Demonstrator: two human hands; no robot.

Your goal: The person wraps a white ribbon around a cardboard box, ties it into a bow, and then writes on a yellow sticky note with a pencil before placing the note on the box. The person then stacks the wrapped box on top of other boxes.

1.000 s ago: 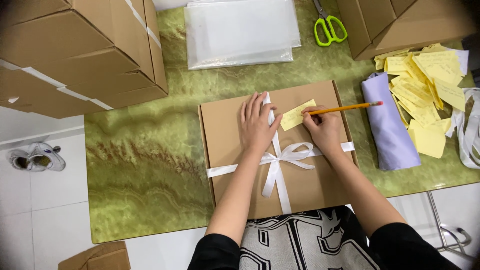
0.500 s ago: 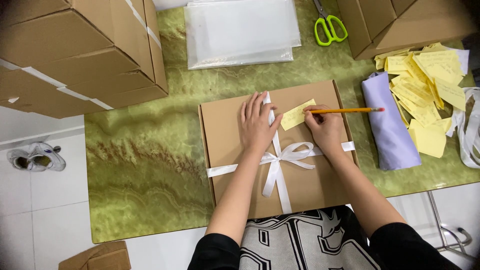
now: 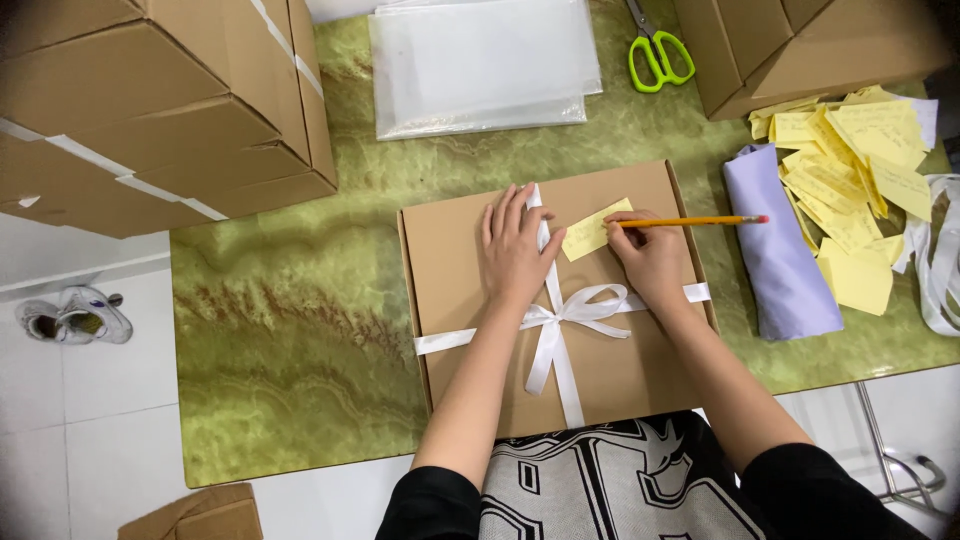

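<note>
Left hand (image 3: 518,248) flat and open, pressed on box (image 3: 470,330) lid beside ribbon (image 3: 560,320); right hand (image 3: 652,258) closed around pencil (image 3: 700,220), tip on yellow note (image 3: 594,230). Box near table's (image 3: 290,350) front edge, middle. Scissors (image 3: 655,55) at back edge.

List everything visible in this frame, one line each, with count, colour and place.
gift box: 1, brown, table centre
ribbon: 1, white, tied around gift box
note: 1, yellow, on gift box
pencil: 1, orange, in right hand
scissors: 1, green, top
plastic bags: stack, clear, top centre
cartons: several, brown, left and top right
cloth: 1, lilac, right
loose notes: many, yellow, right
table: 1, green marbled
shoes: pair, white, floor left
left hand: flat on gift box
right hand: holding pencil
</note>
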